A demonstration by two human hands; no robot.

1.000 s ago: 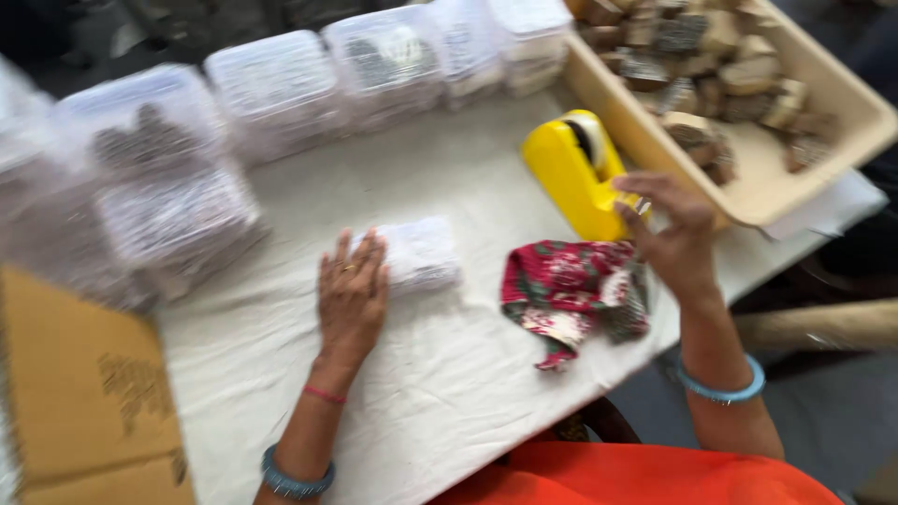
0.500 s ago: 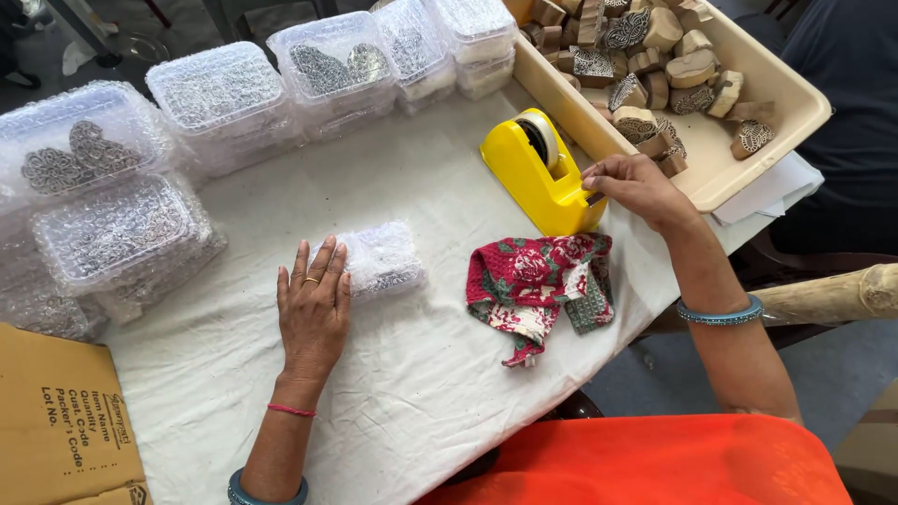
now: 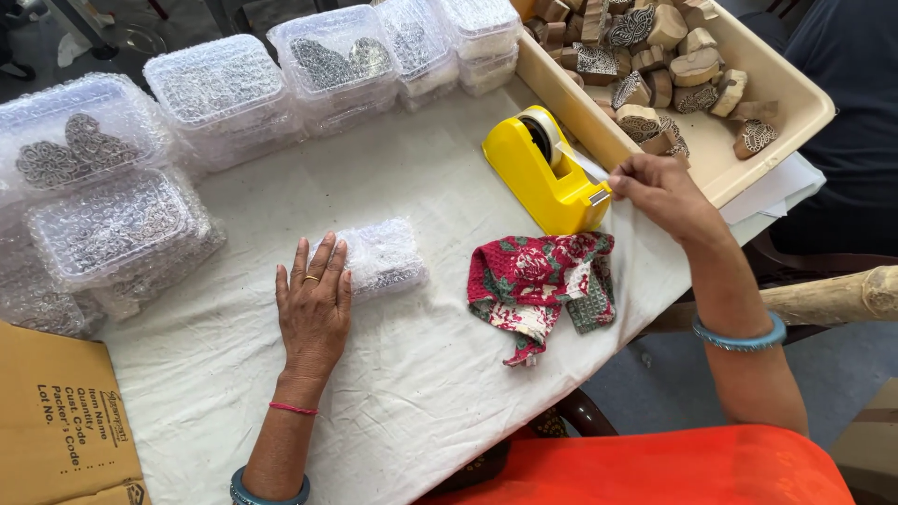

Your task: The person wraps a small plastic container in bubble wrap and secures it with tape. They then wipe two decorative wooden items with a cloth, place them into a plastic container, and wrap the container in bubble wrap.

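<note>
White cloth covers the bench (image 3: 449, 374). Left hand (image 3: 313, 309) lies flat, fingers spread, on the small bubble-wrapped packet (image 3: 383, 257) — its long side runs left to right. Right hand (image 3: 659, 187) pinches tape (image 3: 585, 164) at the yellow tape holder (image 3: 543, 173) — just right of the packet.

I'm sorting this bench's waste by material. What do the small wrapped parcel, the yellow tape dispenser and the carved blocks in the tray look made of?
Small wrapped parcel, under the left hand: clear bubble wrap, with visible air cells.
Yellow tape dispenser, at the right hand: probably moulded plastic, smooth and glossy.
Carved blocks: apparently bare wood, with tan grain and cut patterns.
</note>
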